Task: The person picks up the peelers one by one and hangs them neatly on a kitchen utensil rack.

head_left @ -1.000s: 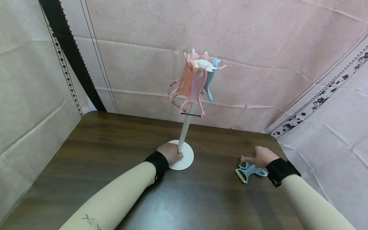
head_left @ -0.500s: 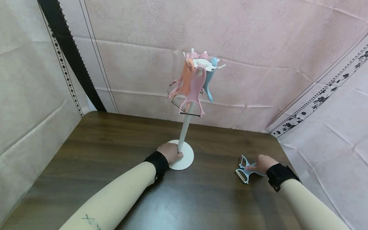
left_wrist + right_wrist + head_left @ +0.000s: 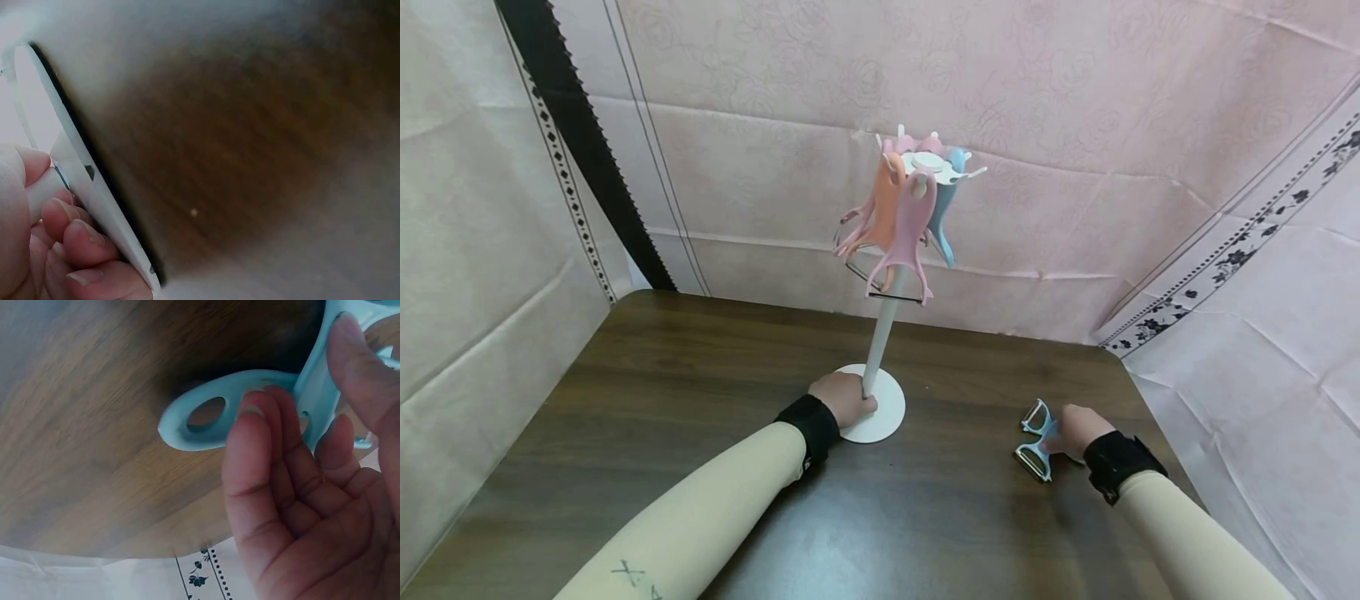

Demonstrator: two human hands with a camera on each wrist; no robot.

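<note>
My left hand [image 3: 841,399] grips the white pole of a stand [image 3: 882,342] just above its round base [image 3: 891,408]; fingers curl round the pole in the left wrist view. Y-shaped peelers hang from the hooks on top: an orange peeler [image 3: 888,204], a pink peeler [image 3: 913,217], a blue peeler [image 3: 943,221] and more pink ones behind. On the right, my right hand [image 3: 1078,431] pinches a light blue peeler [image 3: 319,381] between thumb and fingers. A second light blue peeler [image 3: 203,428] lies beside it on the wood, partly hidden by the fingers.
The brown wooden table [image 3: 700,383] has rounded far corners. A pale patterned cloth [image 3: 760,183] hangs behind it, and more cloth [image 3: 1285,375] hangs at the right. A black strip [image 3: 591,150] runs down at the back left.
My right hand has drawn back from the peelers' heads to their handles and taken hold of one, whose head has turned slightly away from the other. The left hand keeps its grip.
</note>
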